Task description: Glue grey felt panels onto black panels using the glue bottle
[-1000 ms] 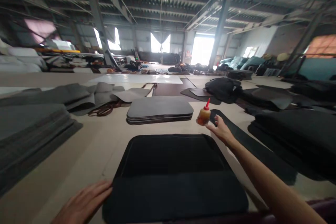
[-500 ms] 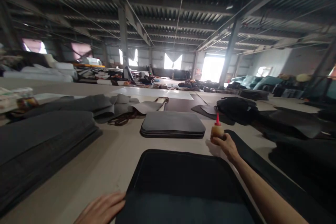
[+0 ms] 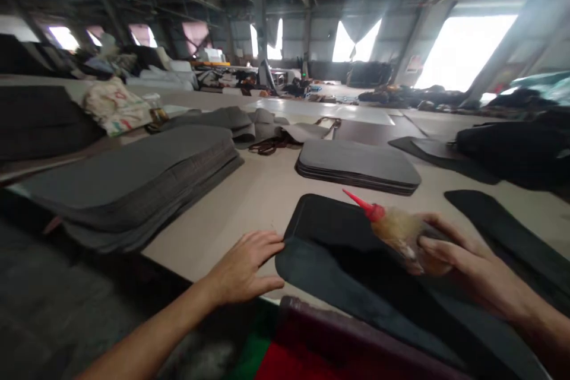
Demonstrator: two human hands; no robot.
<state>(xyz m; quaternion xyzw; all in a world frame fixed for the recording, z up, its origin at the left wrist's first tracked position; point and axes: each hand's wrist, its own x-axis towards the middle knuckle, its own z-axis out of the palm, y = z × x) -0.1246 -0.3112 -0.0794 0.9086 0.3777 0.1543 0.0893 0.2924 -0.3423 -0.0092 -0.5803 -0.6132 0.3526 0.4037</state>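
Observation:
My left hand (image 3: 247,264) lies with spread fingers on the table at the left edge of a black rounded panel (image 3: 338,261), its fingertips touching that edge. My right hand (image 3: 454,255) is wrapped round a squeeze bottle (image 3: 398,231) of yellowish content, tilted above the panel. The bottle's red nozzle (image 3: 358,200) points up and to the left. Behind the panel is a stack of grey rounded pieces (image 3: 356,163).
A thick stack of grey sheets (image 3: 146,160) lies on the left of the table (image 3: 214,214). At right are a long dark strip (image 3: 503,231) and a black bundle (image 3: 512,148). Loose grey pieces and a patterned cloth bag (image 3: 116,107) lie farther back.
The view has turned left and downward. My right hand has brought the bottle from beyond the panel's far right corner to over the panel and tilted it. My left hand stays by the left edge.

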